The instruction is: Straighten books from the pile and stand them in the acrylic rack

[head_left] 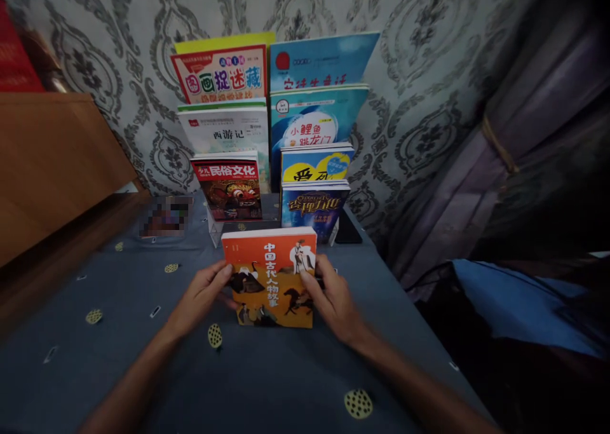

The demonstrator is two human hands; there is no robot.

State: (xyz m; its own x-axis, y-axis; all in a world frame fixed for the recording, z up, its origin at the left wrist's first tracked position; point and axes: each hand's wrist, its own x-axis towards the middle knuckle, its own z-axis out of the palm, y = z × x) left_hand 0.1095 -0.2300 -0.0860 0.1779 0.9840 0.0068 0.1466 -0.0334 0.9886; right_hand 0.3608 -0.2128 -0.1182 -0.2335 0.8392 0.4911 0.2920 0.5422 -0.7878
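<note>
An orange book [271,281] with white Chinese title characters stands nearly upright over the dark blue tablecloth, its cover facing me. My left hand [203,294] grips its left edge, thumb on the front and the other fingers mostly hidden behind. On the right edge, my right hand [336,297] holds it the same way. Just behind it, a clear stand [214,230] carries books in two columns of rising tiers. A red book [233,189] is lowest on the left, and a dark blue book [312,208] is lowest on the right.
A dark flat object [347,228] lies right of the stand. Left of it is a pixelated item [166,217]. A brown wooden piece [52,167] rises at the left. Patterned wall covering [419,103] is behind, with a curtain [457,154] and blue cloth [524,304] at the right.
</note>
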